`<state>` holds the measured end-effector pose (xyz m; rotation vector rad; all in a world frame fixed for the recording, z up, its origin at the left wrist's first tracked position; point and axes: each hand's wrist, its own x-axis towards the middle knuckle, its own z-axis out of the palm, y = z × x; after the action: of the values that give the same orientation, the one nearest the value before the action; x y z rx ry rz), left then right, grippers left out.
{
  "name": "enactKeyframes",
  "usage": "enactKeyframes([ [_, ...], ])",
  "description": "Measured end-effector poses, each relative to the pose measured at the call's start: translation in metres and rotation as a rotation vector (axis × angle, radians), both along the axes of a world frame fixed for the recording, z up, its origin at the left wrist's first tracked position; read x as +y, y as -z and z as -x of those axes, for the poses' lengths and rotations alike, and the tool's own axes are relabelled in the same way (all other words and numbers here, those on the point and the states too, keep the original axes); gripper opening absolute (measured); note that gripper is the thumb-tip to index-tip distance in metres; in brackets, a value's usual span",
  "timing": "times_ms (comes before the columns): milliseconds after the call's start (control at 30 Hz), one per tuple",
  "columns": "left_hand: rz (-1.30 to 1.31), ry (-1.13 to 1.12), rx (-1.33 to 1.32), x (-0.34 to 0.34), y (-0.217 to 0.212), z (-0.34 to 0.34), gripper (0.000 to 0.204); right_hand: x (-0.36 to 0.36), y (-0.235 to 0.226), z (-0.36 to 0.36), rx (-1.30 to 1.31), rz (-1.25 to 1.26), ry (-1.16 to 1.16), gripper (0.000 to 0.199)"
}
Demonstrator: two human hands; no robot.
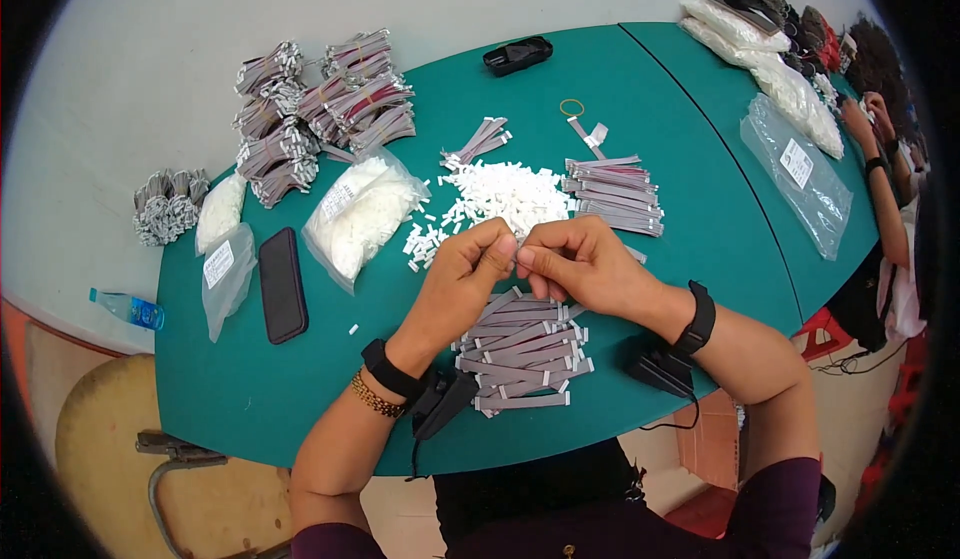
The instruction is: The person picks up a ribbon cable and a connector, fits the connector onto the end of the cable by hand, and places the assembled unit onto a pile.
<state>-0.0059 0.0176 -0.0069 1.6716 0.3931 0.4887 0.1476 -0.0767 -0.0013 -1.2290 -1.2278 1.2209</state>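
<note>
My left hand (462, 271) and my right hand (590, 271) meet above the middle of the green table (400, 414), fingertips pinched together. Whatever they hold is small and mostly covered by the fingers. Just beyond them spreads a heap of small white plastic connectors (510, 194), some strewn toward the left. Below my hands lies a loose pile of short grey ribbon cables (525, 354) with white ends. A neater stack of grey ribbon cables (615, 197) sits past my right hand, and a few more cables (480, 142) lie behind the heap.
Left of the heap are a clear bag of white parts (362, 209), a dark phone (283, 284) and a flat plastic bag (228, 274). Bundled cables (325, 109) are piled at the back left. A black case (518, 56) rests far back. Another person's arm (885, 194) reaches in at the right.
</note>
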Motion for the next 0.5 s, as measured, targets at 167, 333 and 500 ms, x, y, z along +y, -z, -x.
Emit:
enactKeyframes([
  [167, 0.055, -0.059, -0.038, 0.004, 0.006, -0.001, 0.028, 0.004, 0.002, -0.004, -0.01, 0.021, -0.005, 0.025],
  [333, 0.098, -0.17, 0.009, 0.011, -0.001, 0.005, 0.027, 0.005, 0.001, -0.006, -0.034, 0.04, -0.014, 0.026],
  [500, -0.038, -0.168, -0.05, 0.008, 0.0, 0.001, 0.019, 0.005, 0.001, -0.008, -0.049, 0.04, -0.027, 0.026],
])
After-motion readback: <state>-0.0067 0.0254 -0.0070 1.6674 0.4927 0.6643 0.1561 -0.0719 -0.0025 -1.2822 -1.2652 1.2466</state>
